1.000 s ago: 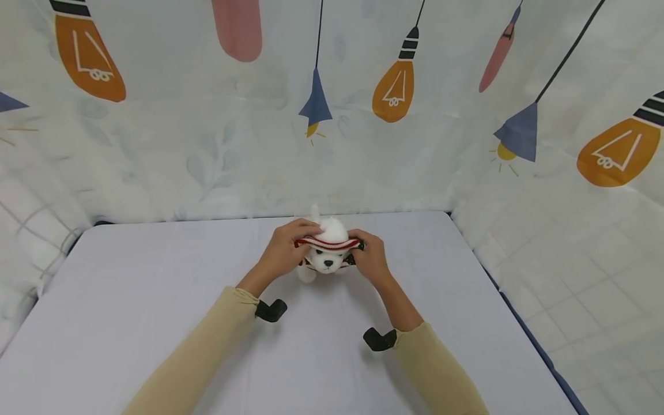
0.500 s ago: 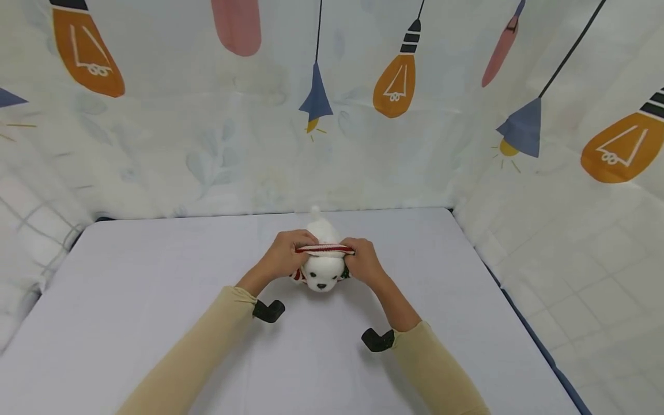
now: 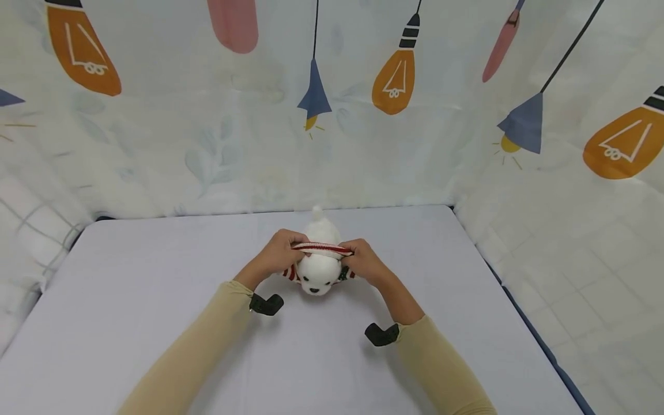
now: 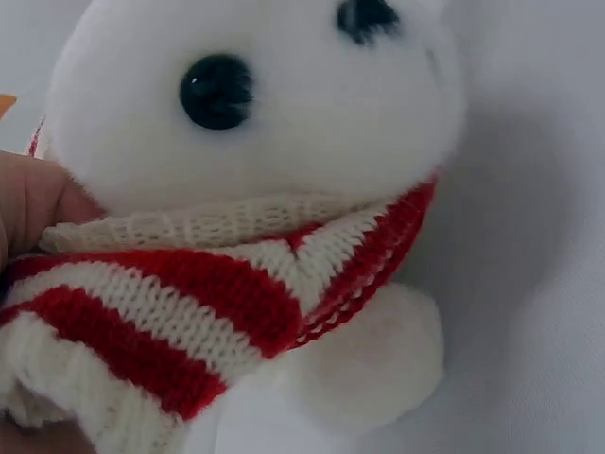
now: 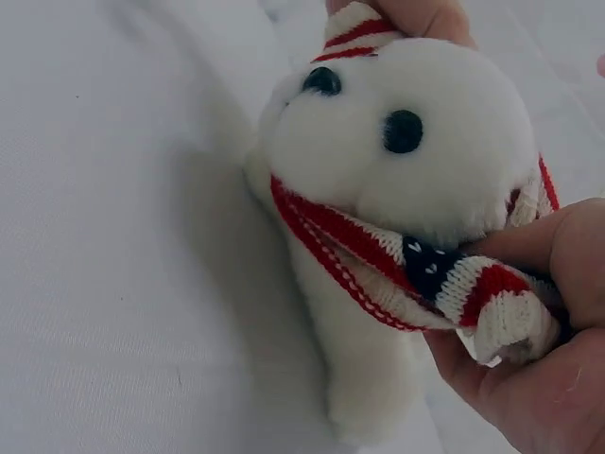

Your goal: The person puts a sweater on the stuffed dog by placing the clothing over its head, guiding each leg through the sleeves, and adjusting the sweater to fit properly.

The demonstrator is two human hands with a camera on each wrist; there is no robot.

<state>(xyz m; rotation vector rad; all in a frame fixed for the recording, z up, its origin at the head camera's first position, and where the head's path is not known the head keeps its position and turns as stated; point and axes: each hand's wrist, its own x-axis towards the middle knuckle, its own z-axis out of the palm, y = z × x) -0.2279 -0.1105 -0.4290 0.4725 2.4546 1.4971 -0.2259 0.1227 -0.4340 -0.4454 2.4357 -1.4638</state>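
A white plush animal toy (image 3: 318, 270) with dark eyes lies belly down on the table, its face toward me. Around its neck is a small knitted sweater (image 4: 198, 303) in red and white stripes, with a navy patch visible in the right wrist view. My left hand (image 3: 280, 253) grips the sweater at the left of the toy's neck. On the other side, my right hand (image 5: 567, 331) pinches the knit between thumb and fingers. Between both hands the sweater's red-edged hem (image 3: 323, 249) is stretched behind the toy's head. The fingertips inside the knit are hidden.
A white cloth covers the table (image 3: 171, 311). Behind it hangs a curtain (image 3: 249, 144) printed with bulbs and lamps, close beyond the toy's tail end. Black camera mounts (image 3: 267, 305) stick out at both wrists.
The toy's head has come down and toward me, emerging further beneath the stretched hem. Both hands have moved slightly lower and left, still gripping the sweater.
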